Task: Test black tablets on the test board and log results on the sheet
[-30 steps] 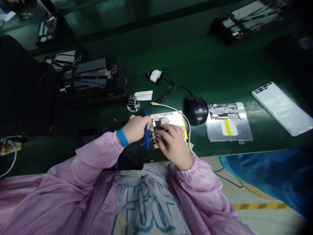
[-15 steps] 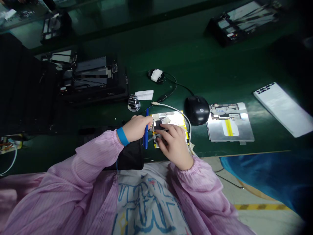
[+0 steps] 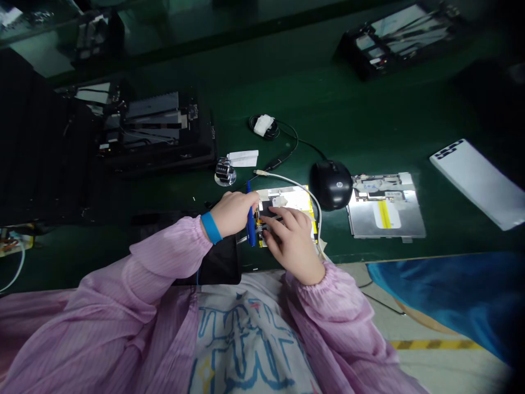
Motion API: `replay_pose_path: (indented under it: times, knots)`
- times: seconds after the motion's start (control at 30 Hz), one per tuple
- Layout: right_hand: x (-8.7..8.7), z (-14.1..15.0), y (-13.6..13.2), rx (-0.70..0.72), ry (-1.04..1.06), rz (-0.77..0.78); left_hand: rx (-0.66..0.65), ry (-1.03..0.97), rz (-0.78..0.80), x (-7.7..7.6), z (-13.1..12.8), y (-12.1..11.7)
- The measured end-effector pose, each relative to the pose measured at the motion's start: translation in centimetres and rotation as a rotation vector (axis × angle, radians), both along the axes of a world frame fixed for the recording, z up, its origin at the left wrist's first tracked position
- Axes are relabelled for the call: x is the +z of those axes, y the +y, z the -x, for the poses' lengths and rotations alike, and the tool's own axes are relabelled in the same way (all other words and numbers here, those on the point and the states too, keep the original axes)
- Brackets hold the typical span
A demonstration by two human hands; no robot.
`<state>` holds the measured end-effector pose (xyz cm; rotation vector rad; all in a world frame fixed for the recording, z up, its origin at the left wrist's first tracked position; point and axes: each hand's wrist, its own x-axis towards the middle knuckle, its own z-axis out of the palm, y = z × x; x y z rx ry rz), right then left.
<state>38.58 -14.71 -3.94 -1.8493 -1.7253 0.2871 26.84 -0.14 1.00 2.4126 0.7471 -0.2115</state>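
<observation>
In the head view, the only one, the step in hand looked like close work along the left edge of a yellow-trimmed panel (image 3: 298, 198). The panel lay flat on the green table (image 3: 377, 126) in front of the person, with a white cable (image 3: 320, 216) curving round its right side and a black mouse (image 3: 333, 186) just beyond that.

The left hand (image 3: 230, 213) had its fingers closed around a blue pen (image 3: 251, 231); whether the fingertips also pinched something at the panel's edge could not be told, since the hand hid it. The right hand (image 3: 294, 239) gripped nothing, its fingers spread over the panel, apparently to steady it. The next move seemed to call for a still panel and a light, exact touch at that edge.

Compared with half a second earlier, the left hand and the pen had shifted slightly rightward, while the right hand had hardly moved.
</observation>
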Motion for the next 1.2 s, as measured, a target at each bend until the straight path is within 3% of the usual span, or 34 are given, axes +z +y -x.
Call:
replay_pose_path:
  times: [0.47, 0.63, 0.8, 0.97, 1.1, 1.2]
  knots:
    - [0.4, 0.2, 0.3, 0.055, -0.184, 0.091, 0.019, -0.029, 0.012, 0.1, 0.0, -0.4]
    - [0.0, -0.6, 0.2, 0.054, 0.046, -0.025, 0.036, -0.060, 0.012, -0.1, 0.2, 0.1]
    - [0.1, -1.3, 0.3, 0.023, 0.320, -0.173, 0.140, -0.281, -0.011, 0.7, 0.6, -0.2]
    - [0.8, -2.1, 0.5, -0.015, 0.520, -0.108, -0.070, -0.275, -0.141, 1.4, 0.5, -2.2]
    - [1.2, -3.0, -0.2, 0.005, 0.634, 0.021, -0.196, -0.178, -0.207, 1.1, 0.3, -3.1]
    - [1.7, -3.2, -0.6, 0.035, 0.714, 0.014, -0.259, -0.175, -0.194, 0.8, 0.1, -3.3]
